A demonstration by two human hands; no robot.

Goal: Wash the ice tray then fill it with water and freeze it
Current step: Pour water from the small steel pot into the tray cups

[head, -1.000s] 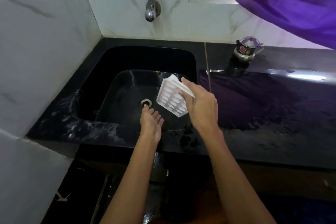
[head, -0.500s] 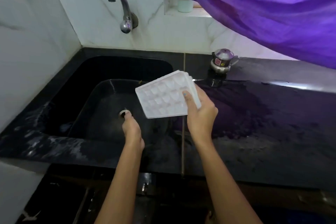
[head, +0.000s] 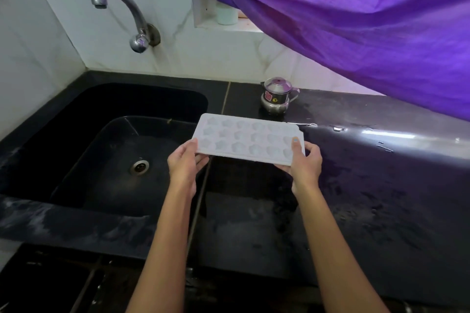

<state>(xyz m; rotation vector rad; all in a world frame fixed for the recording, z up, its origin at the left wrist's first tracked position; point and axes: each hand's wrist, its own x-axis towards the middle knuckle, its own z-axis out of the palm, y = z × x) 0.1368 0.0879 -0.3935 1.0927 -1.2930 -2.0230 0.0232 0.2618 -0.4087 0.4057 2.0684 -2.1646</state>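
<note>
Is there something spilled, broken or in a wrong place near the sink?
Water lies spilled on the black stone counter, in streaks right of the white plastic ice tray. Both the left hand and the right hand hold the tray level. Nothing looks broken.

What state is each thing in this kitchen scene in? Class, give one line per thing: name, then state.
ice tray: held roughly level, cavities up, over the counter beside the sink
left hand: gripping the tray's left end
right hand: gripping the tray's right end
tap: no water running
sink: holds no dishes, drain uncovered
countertop: wet patches
steel pot: upright, lid on
purple cloth: hanging over the counter
</note>
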